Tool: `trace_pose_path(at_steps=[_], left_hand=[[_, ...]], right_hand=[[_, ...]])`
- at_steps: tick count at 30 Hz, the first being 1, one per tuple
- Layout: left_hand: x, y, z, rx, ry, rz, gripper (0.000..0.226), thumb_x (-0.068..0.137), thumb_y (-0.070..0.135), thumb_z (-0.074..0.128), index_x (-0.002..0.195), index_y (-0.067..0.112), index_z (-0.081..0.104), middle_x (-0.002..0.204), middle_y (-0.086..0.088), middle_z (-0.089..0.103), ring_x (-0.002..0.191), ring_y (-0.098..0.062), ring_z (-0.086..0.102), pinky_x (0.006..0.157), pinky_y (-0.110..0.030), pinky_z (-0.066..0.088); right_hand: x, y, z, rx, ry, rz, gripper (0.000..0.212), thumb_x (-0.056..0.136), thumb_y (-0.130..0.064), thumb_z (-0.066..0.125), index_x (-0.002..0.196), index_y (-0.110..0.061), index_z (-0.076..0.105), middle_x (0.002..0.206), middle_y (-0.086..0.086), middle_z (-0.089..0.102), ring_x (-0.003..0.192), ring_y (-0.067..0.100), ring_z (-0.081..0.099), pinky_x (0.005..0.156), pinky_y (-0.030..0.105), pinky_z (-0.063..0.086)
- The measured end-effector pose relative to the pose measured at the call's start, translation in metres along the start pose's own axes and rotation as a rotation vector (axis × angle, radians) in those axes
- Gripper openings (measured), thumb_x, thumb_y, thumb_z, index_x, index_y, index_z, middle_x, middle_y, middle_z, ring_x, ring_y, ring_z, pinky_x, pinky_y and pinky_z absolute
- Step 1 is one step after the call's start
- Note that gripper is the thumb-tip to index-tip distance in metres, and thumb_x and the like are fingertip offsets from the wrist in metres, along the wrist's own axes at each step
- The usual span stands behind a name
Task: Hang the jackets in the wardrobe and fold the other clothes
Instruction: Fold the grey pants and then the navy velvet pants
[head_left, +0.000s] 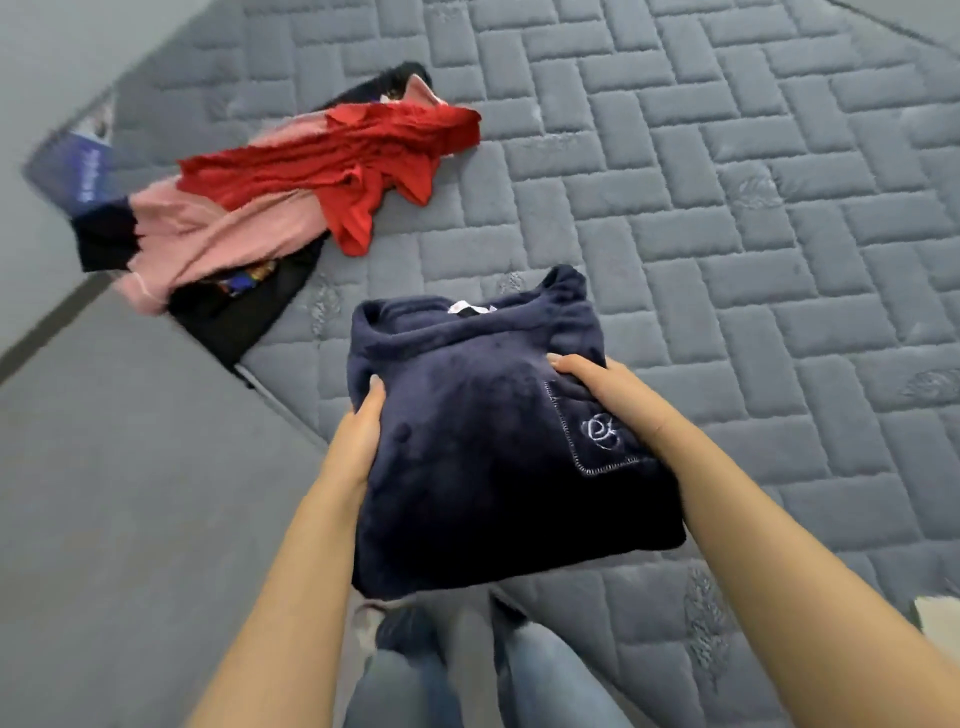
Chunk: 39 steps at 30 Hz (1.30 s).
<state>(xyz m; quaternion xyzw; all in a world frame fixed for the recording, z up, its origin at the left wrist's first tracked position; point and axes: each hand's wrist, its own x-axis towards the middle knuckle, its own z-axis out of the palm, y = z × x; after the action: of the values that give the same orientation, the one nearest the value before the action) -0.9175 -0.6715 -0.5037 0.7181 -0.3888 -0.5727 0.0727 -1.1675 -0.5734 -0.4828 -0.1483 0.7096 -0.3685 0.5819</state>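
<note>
A folded navy fleece top with an embroidered pocket is held above the near edge of the grey quilted mattress. My left hand grips its left side, thumb on top. My right hand grips the right side by the pocket, fingers curled over the fabric. At the mattress's left edge lies a loose heap: a red garment on top of a pink one, with black clothing beneath.
Grey floor runs along the left of the mattress. My jeans-clad legs stand at the mattress's near corner. A pale object shows at the right edge.
</note>
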Motion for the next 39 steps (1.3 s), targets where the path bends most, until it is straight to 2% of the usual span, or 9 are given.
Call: trace_pose_path(at_steps=[2, 9, 14, 17, 20, 25, 31, 36, 39], left_hand=[[-0.027, -0.013, -0.053, -0.135, 0.090, -0.018, 0.072, 0.088, 0.074, 0.037, 0.132, 0.021, 0.056, 0.127, -0.008, 0.061, 0.111, -0.028, 0.058, 0.066, -0.032, 0.043], [-0.133, -0.104, -0.235, -0.585, 0.428, -0.043, 0.052, 0.094, 0.054, 0.049, 0.132, 0.018, 0.046, 0.115, -0.005, 0.060, 0.091, -0.020, 0.059, 0.065, -0.033, 0.045], [-0.245, -0.204, -0.350, -0.953, 0.611, 0.136, 0.046, 0.094, 0.053, 0.052, 0.132, 0.028, 0.054, 0.114, 0.000, 0.070, 0.099, -0.019, 0.069, 0.068, -0.031, 0.057], [-0.316, -0.261, -0.406, -1.103, 0.750, 0.216, 0.044, 0.097, 0.049, 0.051, 0.137, 0.031, 0.049, 0.124, -0.001, 0.066, 0.108, -0.022, 0.066, 0.089, -0.041, 0.055], [-0.384, -0.308, -0.451, -1.167, 0.957, 0.242, 0.044, 0.098, 0.044, 0.051, 0.139, 0.027, 0.047, 0.127, -0.002, 0.064, 0.110, -0.021, 0.065, 0.091, -0.038, 0.054], [-0.483, -0.361, -0.503, -1.249, 1.314, 0.209, 0.025, 0.100, 0.039, 0.049, 0.122, 0.027, 0.056, 0.105, 0.005, 0.070, 0.078, -0.007, 0.070, 0.053, -0.019, 0.053], [-0.602, -0.399, -0.516, -1.289, 1.697, -0.015, 0.030, 0.098, 0.043, 0.051, 0.109, 0.018, 0.063, 0.087, 0.007, 0.070, 0.068, -0.013, 0.067, 0.050, -0.018, 0.046], [-0.696, -0.401, -0.520, -1.358, 1.943, -0.008, 0.026, 0.100, 0.027, 0.050, 0.089, 0.008, 0.064, 0.064, 0.001, 0.071, 0.050, -0.011, 0.067, 0.037, -0.016, 0.044], [-0.754, -0.401, -0.527, -1.359, 1.993, 0.083, 0.022, 0.096, 0.020, 0.052, 0.082, 0.012, 0.067, 0.061, -0.005, 0.070, 0.049, -0.015, 0.066, 0.039, -0.018, 0.046]], right_hand=[[-0.021, -0.030, 0.044, -0.062, -0.101, -0.030, 0.028, 0.084, -0.039, 0.068, 0.102, -0.017, 0.069, 0.084, -0.001, 0.077, 0.075, 0.013, 0.073, 0.057, 0.016, 0.052], [-0.112, -0.099, 0.239, -0.287, -0.464, -0.121, 0.016, 0.090, -0.026, 0.064, 0.100, -0.013, 0.065, 0.073, 0.001, 0.075, 0.059, 0.012, 0.071, 0.048, 0.018, 0.050], [-0.218, -0.104, 0.396, -0.533, -0.749, -0.247, 0.025, 0.087, -0.033, 0.067, 0.104, -0.015, 0.069, 0.091, 0.005, 0.076, 0.079, 0.018, 0.073, 0.071, 0.026, 0.058], [-0.292, -0.093, 0.479, -0.664, -0.923, -0.305, 0.028, 0.086, -0.039, 0.067, 0.104, -0.018, 0.069, 0.091, 0.005, 0.077, 0.082, 0.021, 0.074, 0.076, 0.029, 0.058], [-0.365, -0.078, 0.552, -0.736, -1.099, -0.321, 0.019, 0.088, -0.038, 0.065, 0.099, -0.022, 0.066, 0.084, 0.004, 0.077, 0.070, 0.018, 0.074, 0.053, 0.022, 0.055], [-0.469, -0.053, 0.658, -0.863, -1.395, -0.369, 0.035, 0.086, -0.045, 0.065, 0.111, -0.021, 0.067, 0.090, 0.005, 0.077, 0.077, 0.022, 0.074, 0.063, 0.025, 0.056], [-0.580, -0.028, 0.746, -0.948, -1.843, -0.222, 0.052, 0.081, -0.034, 0.073, 0.125, -0.010, 0.058, 0.108, 0.014, 0.072, 0.094, 0.030, 0.072, 0.080, 0.036, 0.056], [-0.693, -0.010, 0.790, -0.999, -2.053, -0.393, 0.021, 0.089, -0.027, 0.065, 0.094, -0.007, 0.067, 0.066, 0.003, 0.073, 0.052, 0.011, 0.068, 0.044, 0.013, 0.046], [-0.760, 0.005, 0.824, -0.998, -2.135, -0.556, 0.022, 0.089, -0.031, 0.064, 0.079, -0.014, 0.070, 0.058, -0.001, 0.070, 0.046, 0.007, 0.064, 0.040, 0.011, 0.042]])
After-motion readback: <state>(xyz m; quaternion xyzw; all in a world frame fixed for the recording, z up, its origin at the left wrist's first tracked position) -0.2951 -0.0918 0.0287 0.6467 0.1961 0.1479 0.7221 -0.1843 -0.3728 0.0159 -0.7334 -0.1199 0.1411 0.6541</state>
